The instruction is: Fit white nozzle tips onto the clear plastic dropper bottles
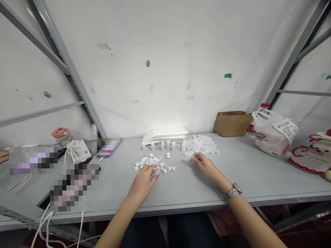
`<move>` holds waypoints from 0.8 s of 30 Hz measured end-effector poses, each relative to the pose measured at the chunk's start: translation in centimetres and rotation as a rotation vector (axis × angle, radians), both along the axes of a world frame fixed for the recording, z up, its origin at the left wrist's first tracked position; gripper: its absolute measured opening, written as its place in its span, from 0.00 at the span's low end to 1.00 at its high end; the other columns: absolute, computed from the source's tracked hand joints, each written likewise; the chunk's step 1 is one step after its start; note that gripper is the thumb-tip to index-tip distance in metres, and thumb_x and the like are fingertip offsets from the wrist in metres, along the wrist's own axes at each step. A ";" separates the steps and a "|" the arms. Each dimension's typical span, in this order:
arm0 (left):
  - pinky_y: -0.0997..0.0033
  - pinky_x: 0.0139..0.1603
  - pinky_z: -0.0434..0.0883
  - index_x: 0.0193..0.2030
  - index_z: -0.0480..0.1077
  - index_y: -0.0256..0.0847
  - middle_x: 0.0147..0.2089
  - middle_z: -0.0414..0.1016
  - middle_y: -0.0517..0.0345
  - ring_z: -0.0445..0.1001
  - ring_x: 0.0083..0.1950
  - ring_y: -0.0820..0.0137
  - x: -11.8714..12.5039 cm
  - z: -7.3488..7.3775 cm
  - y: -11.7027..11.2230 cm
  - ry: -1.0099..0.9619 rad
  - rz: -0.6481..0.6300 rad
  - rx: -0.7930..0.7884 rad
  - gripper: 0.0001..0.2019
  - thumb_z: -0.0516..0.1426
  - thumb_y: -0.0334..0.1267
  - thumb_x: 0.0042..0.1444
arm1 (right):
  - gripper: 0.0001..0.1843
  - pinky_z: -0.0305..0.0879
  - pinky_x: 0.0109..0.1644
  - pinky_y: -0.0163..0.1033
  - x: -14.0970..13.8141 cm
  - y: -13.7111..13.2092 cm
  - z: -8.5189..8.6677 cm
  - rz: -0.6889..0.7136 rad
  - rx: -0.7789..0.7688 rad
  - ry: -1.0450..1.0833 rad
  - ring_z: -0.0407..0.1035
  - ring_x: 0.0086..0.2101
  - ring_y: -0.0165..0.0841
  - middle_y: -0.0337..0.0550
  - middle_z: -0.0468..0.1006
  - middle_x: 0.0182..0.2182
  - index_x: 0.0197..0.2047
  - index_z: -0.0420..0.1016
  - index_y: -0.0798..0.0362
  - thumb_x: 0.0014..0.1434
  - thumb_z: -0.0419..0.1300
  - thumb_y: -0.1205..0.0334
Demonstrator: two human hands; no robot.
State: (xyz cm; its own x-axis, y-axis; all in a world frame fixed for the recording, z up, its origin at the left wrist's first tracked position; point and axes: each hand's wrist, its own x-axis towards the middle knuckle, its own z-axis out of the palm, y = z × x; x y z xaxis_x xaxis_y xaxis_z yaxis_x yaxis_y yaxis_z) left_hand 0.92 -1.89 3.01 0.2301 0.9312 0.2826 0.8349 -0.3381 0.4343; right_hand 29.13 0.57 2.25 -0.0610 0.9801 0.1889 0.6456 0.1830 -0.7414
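Note:
My left hand [143, 181] is at the near edge of a pile of small white caps with thin stems or loops [148, 161]. Its fingers are bent, and thumb and forefinger stand apart beside the caps. With its fingers closed, my right hand [205, 167] pinches a small translucent plastic bottle [193, 158], mostly covered by the fingertips. Just beyond it lies a heap of similar bottles [203, 144]. Several capped bottles [162, 146] stand upright in a row behind the caps.
White flat sheets or packets [165, 134] lie against the wall. To the right are a brown paper box [232, 124], a white plastic bag [271, 134] and a decorated bag [312, 153]. Blurred phone-like devices [74, 187], a white power strip [79, 151] and cables occupy the left side.

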 end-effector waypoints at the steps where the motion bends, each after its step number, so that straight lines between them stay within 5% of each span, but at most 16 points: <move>1: 0.65 0.43 0.68 0.50 0.67 0.43 0.39 0.71 0.54 0.70 0.43 0.64 0.2 -0.4 0.1 0.013 -0.014 0.030 0.15 0.49 0.36 0.58 | 0.13 0.64 0.48 0.44 0.0 0.0 0.0 0.003 0.003 0.006 0.70 0.44 0.40 0.49 0.77 0.42 0.43 0.65 0.52 0.59 0.49 0.54; 6: 0.64 0.43 0.67 0.54 0.66 0.46 0.42 0.69 0.51 0.67 0.44 0.63 1.3 -1.2 1.0 0.056 -0.088 0.125 0.18 0.46 0.29 0.59 | 0.14 0.64 0.46 0.43 -0.2 -0.6 0.6 0.056 0.026 0.004 0.70 0.42 0.39 0.46 0.77 0.39 0.42 0.68 0.52 0.59 0.51 0.52; 14: 0.63 0.43 0.66 0.29 0.74 0.43 0.37 0.71 0.51 0.68 0.44 0.61 2.3 0.1 2.5 -0.036 -0.062 0.123 0.09 0.53 0.30 0.55 | 0.13 0.63 0.46 0.43 -1.2 -2.1 2.2 0.192 0.046 -0.042 0.69 0.40 0.36 0.43 0.74 0.38 0.43 0.68 0.50 0.61 0.51 0.52; 24: 0.65 0.41 0.69 0.33 0.74 0.40 0.42 0.74 0.52 0.72 0.46 0.62 1.0 0.4 2.2 -0.531 0.175 0.097 0.09 0.55 0.41 0.54 | 0.14 0.63 0.47 0.45 -2.1 -2.5 1.9 0.155 0.102 -0.055 0.68 0.42 0.38 0.44 0.75 0.38 0.45 0.68 0.51 0.61 0.52 0.53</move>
State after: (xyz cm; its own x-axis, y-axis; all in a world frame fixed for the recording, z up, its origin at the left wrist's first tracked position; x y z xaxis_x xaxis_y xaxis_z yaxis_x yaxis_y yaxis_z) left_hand 1.91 0.27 3.40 -0.1222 0.9068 0.4034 0.5572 -0.2737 0.7840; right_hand 27.01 -1.89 4.17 -0.2226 0.9343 0.2786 0.6432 0.3555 -0.6782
